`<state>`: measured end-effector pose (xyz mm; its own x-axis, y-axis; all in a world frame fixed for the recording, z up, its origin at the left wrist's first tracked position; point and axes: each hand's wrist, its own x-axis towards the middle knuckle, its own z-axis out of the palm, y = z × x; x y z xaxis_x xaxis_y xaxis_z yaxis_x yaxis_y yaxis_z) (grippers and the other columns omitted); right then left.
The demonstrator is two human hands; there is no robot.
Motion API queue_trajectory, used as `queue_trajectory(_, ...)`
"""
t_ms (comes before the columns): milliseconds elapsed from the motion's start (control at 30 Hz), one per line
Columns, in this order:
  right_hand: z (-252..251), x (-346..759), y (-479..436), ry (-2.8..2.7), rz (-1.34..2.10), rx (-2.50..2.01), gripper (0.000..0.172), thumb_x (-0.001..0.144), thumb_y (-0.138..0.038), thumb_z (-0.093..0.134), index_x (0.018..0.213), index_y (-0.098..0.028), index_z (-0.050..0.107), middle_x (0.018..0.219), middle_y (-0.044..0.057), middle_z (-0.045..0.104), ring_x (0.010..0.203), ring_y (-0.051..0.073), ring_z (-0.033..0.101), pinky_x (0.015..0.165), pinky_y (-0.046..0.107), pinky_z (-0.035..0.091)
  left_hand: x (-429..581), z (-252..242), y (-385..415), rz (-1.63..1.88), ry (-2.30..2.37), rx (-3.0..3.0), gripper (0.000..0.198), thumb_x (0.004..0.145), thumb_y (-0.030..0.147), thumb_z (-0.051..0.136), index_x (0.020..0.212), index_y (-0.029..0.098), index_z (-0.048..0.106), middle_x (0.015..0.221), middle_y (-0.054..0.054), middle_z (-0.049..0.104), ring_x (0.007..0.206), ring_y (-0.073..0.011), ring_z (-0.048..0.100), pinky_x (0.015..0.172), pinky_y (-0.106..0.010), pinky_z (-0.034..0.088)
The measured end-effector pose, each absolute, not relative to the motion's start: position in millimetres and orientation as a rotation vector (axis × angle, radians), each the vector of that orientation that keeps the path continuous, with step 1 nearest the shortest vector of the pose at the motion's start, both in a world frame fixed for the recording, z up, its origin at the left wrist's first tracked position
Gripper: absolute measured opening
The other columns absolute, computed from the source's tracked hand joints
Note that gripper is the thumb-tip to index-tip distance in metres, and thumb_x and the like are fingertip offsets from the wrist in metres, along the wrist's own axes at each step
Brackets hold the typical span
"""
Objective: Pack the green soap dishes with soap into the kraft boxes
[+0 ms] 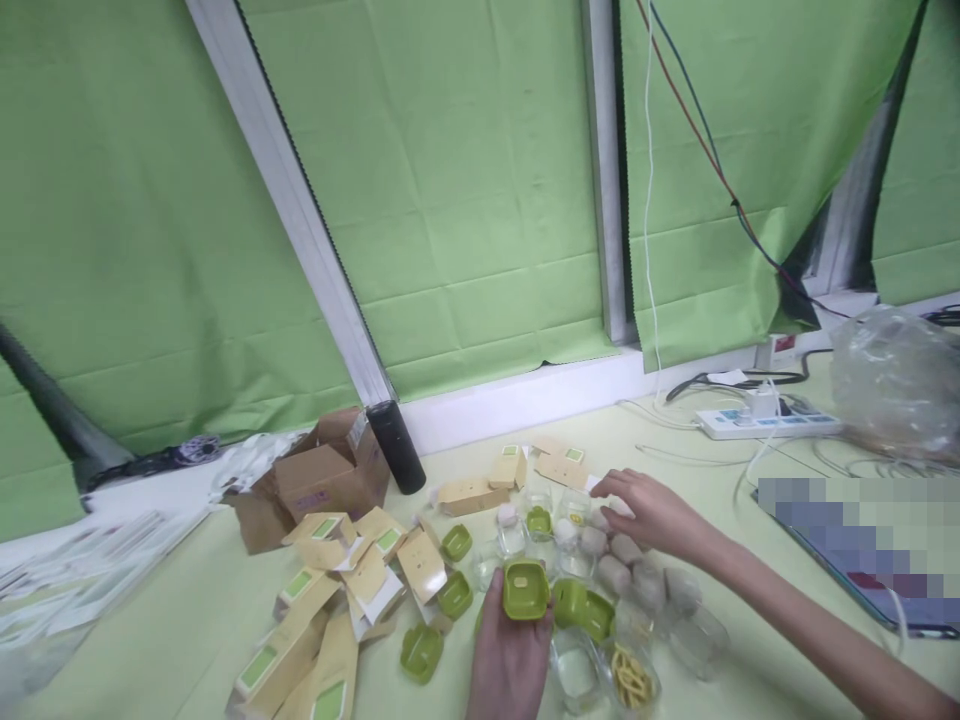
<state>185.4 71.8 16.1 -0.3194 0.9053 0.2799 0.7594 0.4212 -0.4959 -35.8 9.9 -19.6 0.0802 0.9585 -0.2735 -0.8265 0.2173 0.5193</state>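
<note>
My left hand (512, 655) is closed around a small square green plastic cup (526, 590), which is tilted so that its inside shows a small pale piece at the bottom. Up and to the right, my right hand (636, 508) reaches over a cluster of pale rounded pieces (613, 574) and small clear cups (574, 504). Its fingers are apart and bent downward; whether the fingertips touch anything cannot be made out. More green cups (456, 542) lie around my left hand. A clear cup with yellow rubber bands (631, 678) stands at the near edge of the view.
Opened yellow cardboard boxes (367, 580) are piled on the left. Behind them are a brown carton (328, 482) and a black cylinder (396, 447). To the right lie a power strip (765, 424) with cables, a tablet-like device (862, 560) and a clear plastic bag (896, 380).
</note>
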Motion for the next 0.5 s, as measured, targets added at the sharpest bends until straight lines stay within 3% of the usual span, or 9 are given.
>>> queue_trajectory(67, 3, 196, 94, -2.196, 0.354, -1.490, 0.012, 0.081, -0.023, 0.061, 0.089, -0.016, 0.066, 0.096, 0.009, 0.065, 0.096, 0.027, 0.058, 0.086, 0.047, 0.044, -35, -17, 9, 1.391, 0.627, 0.209, 0.017, 0.087, 0.018, 0.050, 0.084, 0.013, 0.065, 0.089, -0.010, 0.069, 0.087, -0.0179, 0.065, 0.074, -0.028, 0.052)
queue_trajectory(133, -10, 199, 107, -2.224, 0.372, -1.528, 0.015, 0.086, -0.028, 0.059, 0.095, -0.016, 0.063, 0.104, 0.007, 0.063, 0.095, 0.022, 0.059, 0.085, 0.043, 0.046, -33, -16, 8, 1.385, 0.595, 0.207, 0.016, 0.085, 0.017, 0.052, 0.096, 0.017, 0.063, 0.096, -0.008, 0.068, 0.094, -0.0200, 0.064, 0.074, -0.028, 0.053)
queue_trajectory(200, -19, 199, 113, -2.222, 0.413, -1.534, 0.019, 0.090, -0.029, 0.053, 0.104, -0.018, 0.059, 0.111, 0.005, 0.060, 0.095, 0.019, 0.059, 0.083, 0.040, 0.048, -31, -17, 7, 1.358, 0.556, 0.231, 0.027, 0.084, 0.017, 0.055, 0.110, 0.022, 0.057, 0.101, -0.006, 0.067, 0.098, -0.0203, 0.063, 0.076, -0.028, 0.052)
queue_trajectory(267, -22, 200, 115, -2.184, 0.468, -1.511, 0.019, 0.090, -0.029, 0.053, 0.104, -0.018, 0.059, 0.112, 0.006, 0.060, 0.096, 0.019, 0.059, 0.083, 0.040, 0.048, -31, -21, 7, 1.306, 0.553, 0.272, 0.034, 0.085, 0.022, 0.055, 0.119, 0.024, 0.051, 0.099, -0.006, 0.066, 0.089, -0.0188, 0.065, 0.072, -0.028, 0.052)
queue_trajectory(400, -15, 206, 111, -1.997, 0.616, -1.421, 0.020, 0.079, -0.034, 0.064, 0.087, -0.016, 0.063, 0.111, 0.011, 0.060, 0.094, 0.025, 0.060, 0.084, 0.041, 0.047, -32, -26, 8, 1.187, 0.594, 0.364, 0.035, 0.085, 0.038, 0.053, 0.115, 0.020, 0.051, 0.092, -0.005, 0.066, 0.055, -0.0096, 0.057, 0.047, -0.020, 0.042)
queue_trajectory(500, -7, 198, 95, -1.840, 0.806, -1.290, 0.031, 0.086, -0.038, 0.050, 0.110, -0.018, 0.053, 0.112, 0.012, 0.061, 0.090, 0.025, 0.065, 0.076, 0.039, 0.053, -30, -22, 8, 1.202, 0.555, 0.373, 0.021, 0.085, 0.029, 0.052, 0.101, 0.014, 0.054, 0.087, -0.006, 0.065, 0.061, -0.0103, 0.057, 0.055, -0.020, 0.044)
